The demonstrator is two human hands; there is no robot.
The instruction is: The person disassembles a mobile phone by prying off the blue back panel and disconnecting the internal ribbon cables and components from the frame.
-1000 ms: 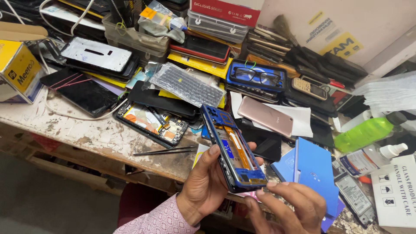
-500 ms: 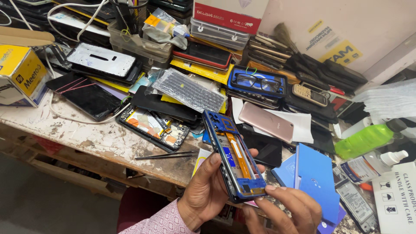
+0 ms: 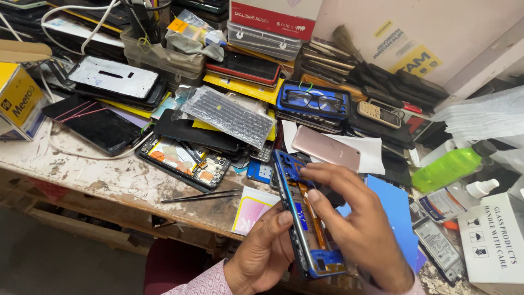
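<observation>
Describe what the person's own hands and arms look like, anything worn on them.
Both hands are bare, with no gloves, and no rings or watch show. The left hand comes out of a pink sleeve with a fine pale pattern, cuffed at the wrist. The right hand shows a strip of the same pink fabric at its wrist.

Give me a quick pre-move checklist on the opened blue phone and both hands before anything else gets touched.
1. Left hand supports the opened blue phone from below, thumb on its edge: ok.
2. Right hand rests on the phone's inner side, fingertips near the top end: ok.
3. Phone held off the workbench, tilted: ok.
4. Tweezers lie on the bench left of the phone, apart from both hands: ok.
5. Loose screws or parts inside the phone: cannot tell.
6. Green bottle lies on its side to the right, cap on: ok.
</observation>
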